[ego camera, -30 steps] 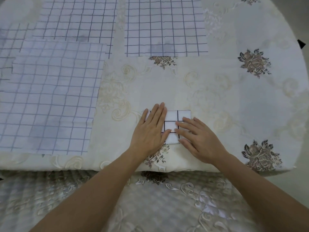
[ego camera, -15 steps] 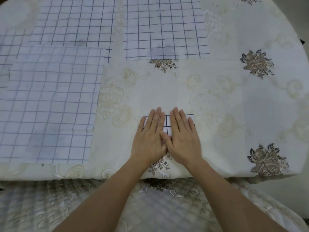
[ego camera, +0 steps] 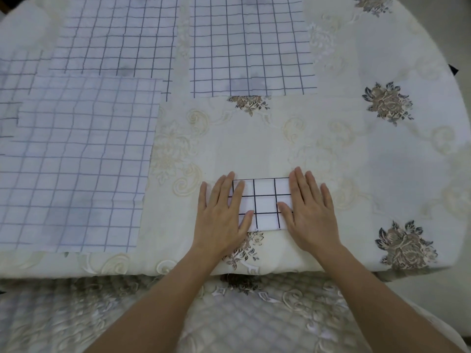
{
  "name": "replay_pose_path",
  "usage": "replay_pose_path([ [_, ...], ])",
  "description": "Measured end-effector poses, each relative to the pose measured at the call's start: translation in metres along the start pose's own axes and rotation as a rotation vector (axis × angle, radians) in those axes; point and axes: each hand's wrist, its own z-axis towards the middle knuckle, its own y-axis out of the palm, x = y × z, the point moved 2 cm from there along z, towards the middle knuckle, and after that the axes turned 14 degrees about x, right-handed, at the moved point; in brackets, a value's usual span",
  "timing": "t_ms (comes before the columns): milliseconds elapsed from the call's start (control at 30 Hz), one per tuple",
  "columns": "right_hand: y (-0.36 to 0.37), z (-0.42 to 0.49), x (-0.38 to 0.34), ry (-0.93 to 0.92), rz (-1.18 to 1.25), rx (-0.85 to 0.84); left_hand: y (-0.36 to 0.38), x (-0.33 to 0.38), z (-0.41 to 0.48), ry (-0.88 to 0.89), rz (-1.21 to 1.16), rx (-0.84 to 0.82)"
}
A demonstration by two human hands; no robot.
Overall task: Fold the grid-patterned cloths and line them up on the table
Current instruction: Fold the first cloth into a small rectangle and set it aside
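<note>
Pressing down on a small folded grid-patterned cloth (ego camera: 265,202), a person's left hand (ego camera: 221,220) and right hand (ego camera: 309,215) lie palms down, fingers straight and slightly spread, one over each side edge.

The folded cloth sits at 6 o'clock on the table (ego camera: 382,161), near its front edge. It is a neat white rectangle with bold dark lines, and roughly three squares across and three down show between the hands.

Three larger grid cloths lie open and flat. A pale one (ego camera: 76,161) at 9 o'clock overlaps the near edge of another (ego camera: 112,36) at 11 o'clock. A third (ego camera: 249,42), with darker lines, is at 12 o'clock.

A cream floral tablecloth (ego camera: 254,143) covers the table, with brown-grey flower sprays at 3 and 4 o'clock.
</note>
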Motion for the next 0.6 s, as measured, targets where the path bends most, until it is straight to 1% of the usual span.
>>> replay_pose_path([
  [167,-0.003,0.003,0.007,-0.049,0.009,0.015,0.011,0.005,0.014,0.08,-0.004,-0.063],
  [300,-0.011,0.011,-0.016,0.07,0.125,0.122,0.016,0.009,0.01,0.046,0.013,-0.075],
  [333,-0.012,0.013,-0.033,0.047,0.165,0.113,0.016,0.012,0.01,0.031,0.015,-0.077],
  [433,-0.004,0.011,-0.077,-0.111,0.229,-0.004,0.018,0.017,0.008,0.001,0.041,-0.118],
  [533,0.005,0.009,-0.073,-0.1,0.183,-0.059,0.018,0.019,0.003,-0.037,0.052,-0.12],
  [600,0.006,0.007,-0.059,-0.144,0.114,-0.069,0.016,0.018,-0.002,-0.065,0.038,-0.11],
])
